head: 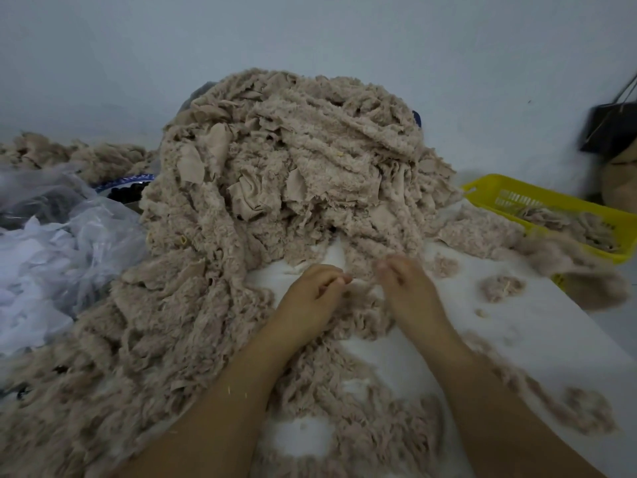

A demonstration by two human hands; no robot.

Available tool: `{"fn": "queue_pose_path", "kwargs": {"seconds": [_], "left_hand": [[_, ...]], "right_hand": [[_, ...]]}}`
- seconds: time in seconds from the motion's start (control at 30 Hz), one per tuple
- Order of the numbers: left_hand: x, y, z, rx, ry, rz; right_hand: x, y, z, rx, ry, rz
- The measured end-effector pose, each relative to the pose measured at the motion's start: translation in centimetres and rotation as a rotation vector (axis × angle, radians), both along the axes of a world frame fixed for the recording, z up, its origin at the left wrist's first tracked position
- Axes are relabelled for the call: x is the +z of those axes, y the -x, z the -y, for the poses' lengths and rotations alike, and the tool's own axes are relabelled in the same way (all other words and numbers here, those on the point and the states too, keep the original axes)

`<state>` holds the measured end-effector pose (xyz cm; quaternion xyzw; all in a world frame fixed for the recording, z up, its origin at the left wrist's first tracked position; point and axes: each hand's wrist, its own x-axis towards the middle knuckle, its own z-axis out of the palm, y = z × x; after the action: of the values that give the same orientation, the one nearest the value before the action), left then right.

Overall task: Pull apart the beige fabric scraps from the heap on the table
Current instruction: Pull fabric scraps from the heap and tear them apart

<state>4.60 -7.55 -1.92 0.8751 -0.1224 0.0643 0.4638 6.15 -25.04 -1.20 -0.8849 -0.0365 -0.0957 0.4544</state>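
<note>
White surface (517, 339) spreads beneath my forearms, littered with beige fluff. My left hand (310, 294) and right hand (406, 291) sit close together, fingers (339, 280) curled narrow, each pinching one end of a fuzzy beige scrap (362, 282) stretched between them. Just beyond my fingertips rises the heap (293, 160). A yellow basket (499, 188) lies off to the right, and crumpled plastic bags (51, 236) to the left.

Light: dim, flat, bluish; shadows faint.
Blur: my right fingers (387, 269) and far-right bag (608, 129) smeared.
Edges: wide-angle bending.
</note>
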Motion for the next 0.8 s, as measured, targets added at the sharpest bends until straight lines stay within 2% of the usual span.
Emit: {"fn": "queue_pose_path", "kwargs": {"seconds": [0.1, 0.17, 0.2, 0.27, 0.37, 0.47, 0.63, 0.73, 0.8], "left_hand": [[-0.3, 0.0, -0.3, 0.042, 0.066, 0.018], [-0.2, 0.1, -0.4, 0.052, 0.098, -0.017], [-0.2, 0.1, -0.3, 0.057, 0.105, -0.036], [-0.1, 0.0, -0.2, 0.076, 0.145, -0.077], [0.6, 0.3, -0.4, 0.074, 0.387, -0.200], [1.3, 0.4, -1.1, 0.019, 0.659, -0.353], [1.1, -0.3, -1.6, 0.106, 1.038, -0.473], [1.5, -0.3, -1.3, 0.161, 1.116, -0.457], [2.1, 0.3, -0.7, 0.085, 1.034, -0.376]], "right_hand": [[-1.1, -0.1, -0.8, 0.156, 0.498, -0.063], [-1.4, 0.0, -1.0, 0.147, 0.633, -0.079], [-1.1, 0.0, -0.9, 0.148, 0.608, -0.062], [-0.3, 0.3, -0.8, 0.191, 0.379, 0.028], [1.1, 2.0, -1.5, 0.369, -0.006, 0.110], [1.6, 3.6, -2.7, 0.589, -0.083, 0.028], [2.2, 4.3, -2.6, 0.746, -0.169, -0.127], [1.8, 4.1, -2.4, 0.678, -0.213, -0.174], [1.8, 3.5, -2.3, 0.432, -0.332, -0.200]]}}
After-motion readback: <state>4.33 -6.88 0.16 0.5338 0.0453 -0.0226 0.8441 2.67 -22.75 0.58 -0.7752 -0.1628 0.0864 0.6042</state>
